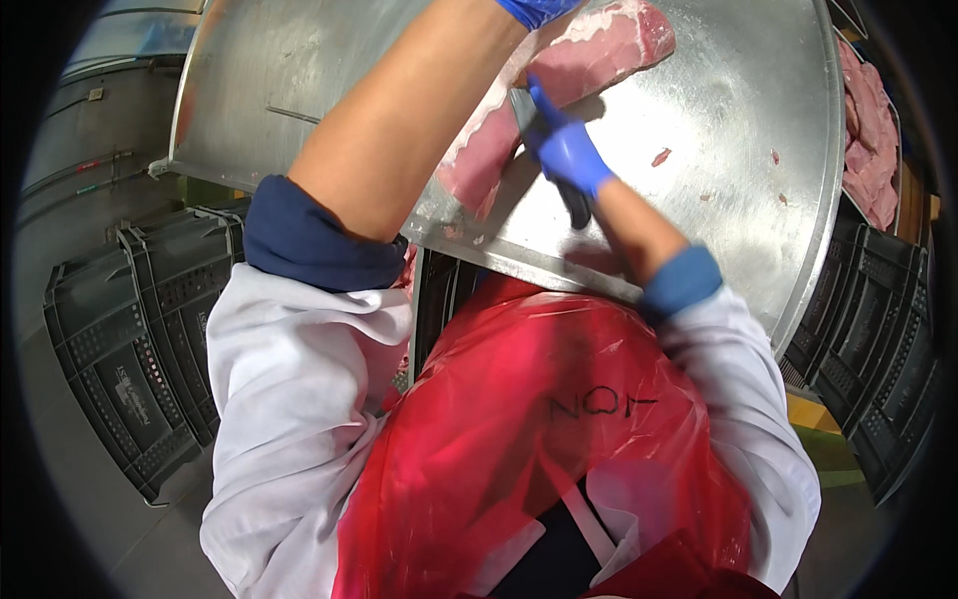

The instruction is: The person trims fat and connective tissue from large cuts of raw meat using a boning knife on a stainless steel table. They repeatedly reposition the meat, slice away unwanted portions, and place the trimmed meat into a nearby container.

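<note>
A long slab of raw pink meat point(614, 55) with a pale fat layer lies across the far middle of the metal table. A second strip of meat point(477, 160) reaches toward the near edge. My right hand point(571, 150), in a blue glove, is closed round the black handle of a knife point(577, 205). Its blade is partly hidden and blurred beside the meat. At the top edge my left hand point(539, 8), also gloved in blue, is by the far part of the meat. Its fingers are out of the picture.
The metal table point(738, 100) has a raised rim and small meat scraps point(661, 157). A thin rod-like thing point(292, 115) lies left of my left forearm. Black crates point(130, 329) stand at left, with another crate point(868, 329) at right below piled meat point(868, 140).
</note>
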The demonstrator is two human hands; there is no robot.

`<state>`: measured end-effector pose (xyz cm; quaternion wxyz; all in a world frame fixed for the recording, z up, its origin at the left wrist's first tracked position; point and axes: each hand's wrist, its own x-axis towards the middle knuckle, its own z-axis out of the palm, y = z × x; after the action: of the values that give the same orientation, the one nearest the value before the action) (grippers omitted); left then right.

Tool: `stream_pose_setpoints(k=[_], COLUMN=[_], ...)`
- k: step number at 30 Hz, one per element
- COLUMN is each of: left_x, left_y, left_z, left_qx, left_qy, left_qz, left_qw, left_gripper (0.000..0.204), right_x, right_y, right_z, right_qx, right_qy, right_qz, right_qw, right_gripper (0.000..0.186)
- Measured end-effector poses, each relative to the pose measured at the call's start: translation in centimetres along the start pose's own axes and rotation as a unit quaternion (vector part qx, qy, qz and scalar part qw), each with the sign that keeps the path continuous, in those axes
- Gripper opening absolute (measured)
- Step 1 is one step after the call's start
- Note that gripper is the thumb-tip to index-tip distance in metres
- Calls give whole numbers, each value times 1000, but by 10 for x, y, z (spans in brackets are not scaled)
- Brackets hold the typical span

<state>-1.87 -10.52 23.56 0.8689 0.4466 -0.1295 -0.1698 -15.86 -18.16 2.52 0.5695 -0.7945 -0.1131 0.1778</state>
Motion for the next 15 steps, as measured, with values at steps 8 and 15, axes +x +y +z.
stream_pose_setpoints(k=[8, 15], left_x=[-21, -42], left_y=[48, 75], left_z=[8, 17], left_qx=[-66, -83], left_qy=[44, 88], left_qz=[18, 83], left_qw=[997, 989], left_gripper=[15, 13], right_x=[-65, -47], right_y=[-7, 3], right_z=[25, 59], right_qx=[22, -32], right_qy=[-66, -26], right_qz=[20, -127], right_qw=[997, 991], right_gripper=[79, 78])
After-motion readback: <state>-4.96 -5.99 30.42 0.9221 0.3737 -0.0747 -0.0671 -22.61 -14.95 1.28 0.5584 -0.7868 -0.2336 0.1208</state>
